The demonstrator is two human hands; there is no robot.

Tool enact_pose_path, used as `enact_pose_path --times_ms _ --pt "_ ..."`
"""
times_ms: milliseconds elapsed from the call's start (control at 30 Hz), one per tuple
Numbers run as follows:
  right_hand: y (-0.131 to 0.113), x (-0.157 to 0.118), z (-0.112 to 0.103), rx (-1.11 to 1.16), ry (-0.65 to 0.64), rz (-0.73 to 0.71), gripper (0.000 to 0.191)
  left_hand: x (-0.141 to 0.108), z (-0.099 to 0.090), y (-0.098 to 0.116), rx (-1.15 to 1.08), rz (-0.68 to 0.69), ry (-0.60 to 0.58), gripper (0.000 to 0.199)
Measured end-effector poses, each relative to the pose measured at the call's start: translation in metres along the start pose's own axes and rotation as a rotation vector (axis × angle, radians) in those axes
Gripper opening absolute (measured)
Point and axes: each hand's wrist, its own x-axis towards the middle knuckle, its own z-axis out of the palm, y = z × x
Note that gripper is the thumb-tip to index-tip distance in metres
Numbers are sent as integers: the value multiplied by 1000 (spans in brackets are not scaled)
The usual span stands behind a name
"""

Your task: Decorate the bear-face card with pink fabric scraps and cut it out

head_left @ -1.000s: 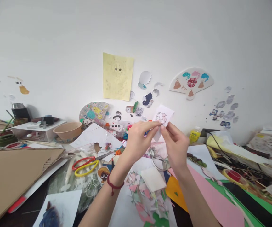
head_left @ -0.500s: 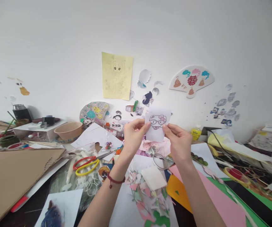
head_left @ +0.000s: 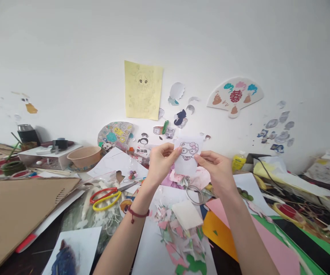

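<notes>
A small white paper with a cartoon cat drawing (head_left: 188,165) is held up above the table, the drawing facing me. The cat wears big glasses and a pink bow. My left hand (head_left: 162,162) pinches the paper's left edge between thumb and fingers. On the opposite edge, my right hand (head_left: 217,168) grips it the same way. Below the hands, a pile of torn paper scraps (head_left: 179,236) in pink, green and white lies on a white sheet (head_left: 148,244). A folded white piece (head_left: 187,215) rests on the scraps.
Red and yellow handled scissors (head_left: 107,199) lie at left, beside brown cardboard (head_left: 21,206). A beige bowl (head_left: 84,157) and a yellow bottle (head_left: 238,162) stand near the wall. Pink paper (head_left: 268,244) and a metal ring (head_left: 195,194) lie at right. A decorated fan (head_left: 235,97) hangs behind.
Both hands have lowered the paper slightly and shifted it a little left, still gripping its two edges. The camera view has moved slightly.
</notes>
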Motion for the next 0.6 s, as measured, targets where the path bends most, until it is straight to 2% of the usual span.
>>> enact_pose_path --times_ms 67,167,300,500,600 --pt "-2 0 -2 11 -94 42 26 0 -2 0 88 45 6 31" --pt "-1 -1 -3 21 -140 55 29 -1 -3 1 195 75 -45 34" --pt "1 -3 0 22 -127 48 33 -3 0 4 228 39 -157 39" --pt "2 -5 6 28 -111 15 26 -4 4 4 348 112 -172 45" --pt "4 -7 7 41 -64 -18 26 -6 3 7 369 97 -233 44"
